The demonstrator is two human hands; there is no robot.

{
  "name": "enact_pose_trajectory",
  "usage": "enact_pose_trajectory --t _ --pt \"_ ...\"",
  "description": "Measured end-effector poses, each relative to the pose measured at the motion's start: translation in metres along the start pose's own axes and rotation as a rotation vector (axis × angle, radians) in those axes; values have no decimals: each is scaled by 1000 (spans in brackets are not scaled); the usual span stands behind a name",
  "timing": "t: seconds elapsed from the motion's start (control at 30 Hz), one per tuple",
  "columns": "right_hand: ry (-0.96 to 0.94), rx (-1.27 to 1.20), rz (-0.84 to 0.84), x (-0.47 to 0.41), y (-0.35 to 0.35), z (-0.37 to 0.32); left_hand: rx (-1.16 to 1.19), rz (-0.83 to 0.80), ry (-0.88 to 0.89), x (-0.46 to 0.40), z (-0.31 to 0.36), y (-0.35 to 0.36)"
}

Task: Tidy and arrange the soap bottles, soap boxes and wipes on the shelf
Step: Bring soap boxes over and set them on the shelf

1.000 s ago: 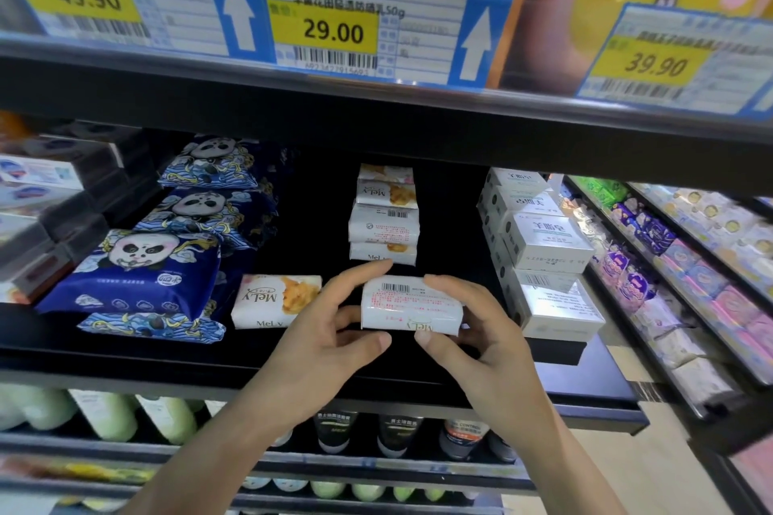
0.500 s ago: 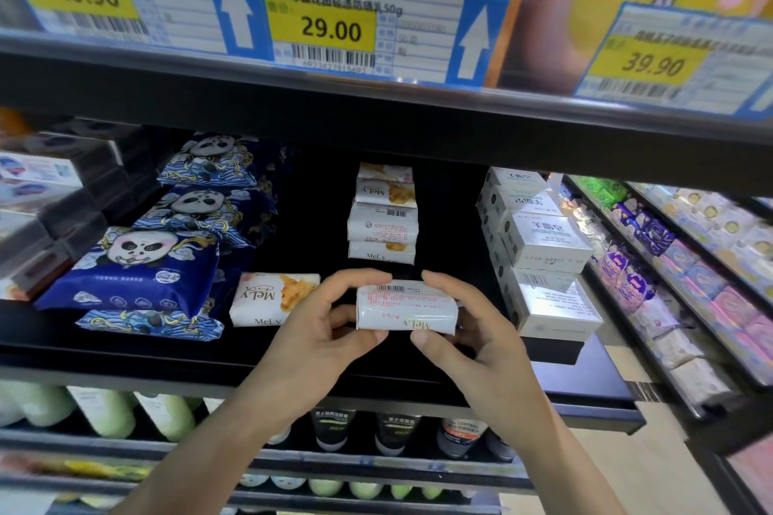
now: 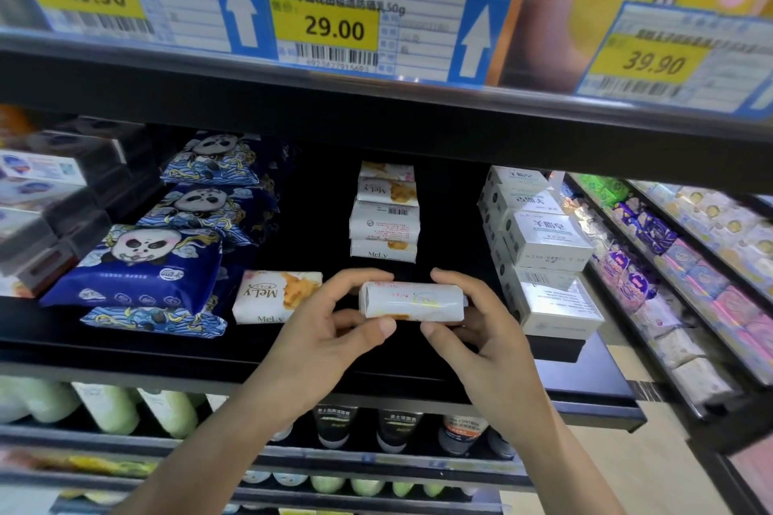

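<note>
The white paper-wrapped soap bar (image 3: 412, 302) has print too faint to read. At lower left, the pale green plastic bottles (image 3: 108, 406) are cut off by the black shelf edge (image 3: 167, 372). The yellow price tag at upper right (image 3: 652, 59) is blurred.

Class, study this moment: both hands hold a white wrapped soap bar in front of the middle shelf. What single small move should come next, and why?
Probably set the soap bar down flat beside the lone Mely bar, or onto the stack behind. The left hand and right hand pinch it on edge above a bare stretch of the black shelf, so it is not yet placed.
</note>
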State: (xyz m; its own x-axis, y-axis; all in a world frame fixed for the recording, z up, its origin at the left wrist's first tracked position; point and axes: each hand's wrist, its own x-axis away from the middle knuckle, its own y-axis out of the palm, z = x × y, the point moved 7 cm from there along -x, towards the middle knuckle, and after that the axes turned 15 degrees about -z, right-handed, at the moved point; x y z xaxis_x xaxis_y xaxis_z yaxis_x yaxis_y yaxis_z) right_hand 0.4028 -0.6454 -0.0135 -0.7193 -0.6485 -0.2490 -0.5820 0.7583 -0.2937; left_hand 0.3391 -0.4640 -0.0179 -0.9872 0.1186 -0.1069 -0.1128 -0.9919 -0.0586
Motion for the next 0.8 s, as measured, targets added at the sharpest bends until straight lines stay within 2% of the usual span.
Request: enact_pose_trajectory --t 0.8 --pt "10 -18 -15 0 -1 -1 -50 15 0 0 1 7"
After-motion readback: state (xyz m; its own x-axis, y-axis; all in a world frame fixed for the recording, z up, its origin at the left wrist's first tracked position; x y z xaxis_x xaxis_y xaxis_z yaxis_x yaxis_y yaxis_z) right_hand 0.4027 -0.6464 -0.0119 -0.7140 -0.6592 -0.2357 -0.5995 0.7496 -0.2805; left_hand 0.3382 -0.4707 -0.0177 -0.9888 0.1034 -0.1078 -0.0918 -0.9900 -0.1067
